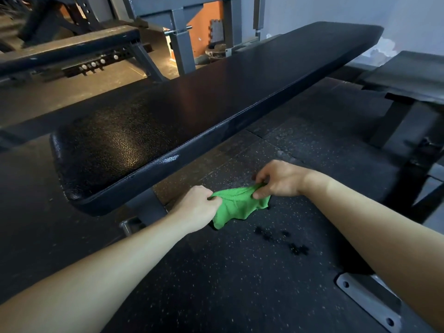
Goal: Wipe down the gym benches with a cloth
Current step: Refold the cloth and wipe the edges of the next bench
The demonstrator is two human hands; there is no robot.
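A long black padded bench point(182, 111) runs from the near left to the far right, its near end glossy. In front of it, over the floor, a small green cloth point(234, 207) hangs stretched between both hands. My left hand point(197, 207) grips the cloth's left edge with curled fingers. My right hand point(278, 180) pinches its right edge between thumb and fingers. Both hands are below and to the right of the bench's near end, not touching the pad.
A second black bench point(72, 48) stands at the back left with a grey steel rack point(180, 32) behind it. Another dark bench pad point(413, 78) sits at the right. A grey metal foot plate point(370, 301) lies on the speckled rubber floor point(240, 272).
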